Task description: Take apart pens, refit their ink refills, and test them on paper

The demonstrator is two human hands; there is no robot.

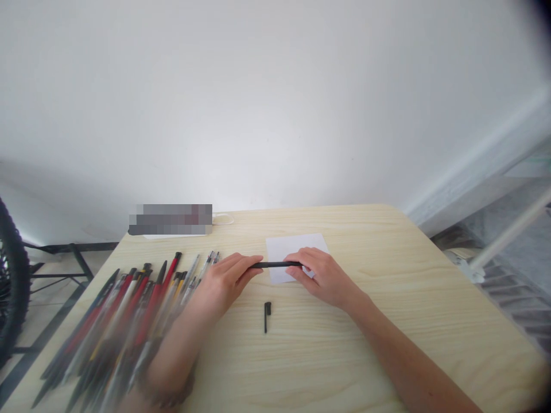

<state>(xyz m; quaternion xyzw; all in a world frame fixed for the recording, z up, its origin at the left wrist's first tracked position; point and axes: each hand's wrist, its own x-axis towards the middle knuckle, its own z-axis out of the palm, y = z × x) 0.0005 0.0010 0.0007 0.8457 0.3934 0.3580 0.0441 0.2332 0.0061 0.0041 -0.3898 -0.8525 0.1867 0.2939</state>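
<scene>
A slim black pen (275, 264) is held level between my two hands, above the white paper (282, 277). My left hand (230, 276) pinches its left end between thumb and fingers. At the other end, my right hand (318, 275) is closed on it the same way. Below the pen, apart from both hands, two small black pieces lie side by side on the table: a thin rod (266, 321) and a short cap-like part (269, 308). My fingers cover both tips of the pen.
Many pens (142, 304) in red, black, yellow and clear lie heaped on the left of the wooden table (365, 241), partly behind my left forearm. A blurred-out grey object (172, 219) sits at the back left. A bicycle wheel (11, 287) stands beyond the left edge.
</scene>
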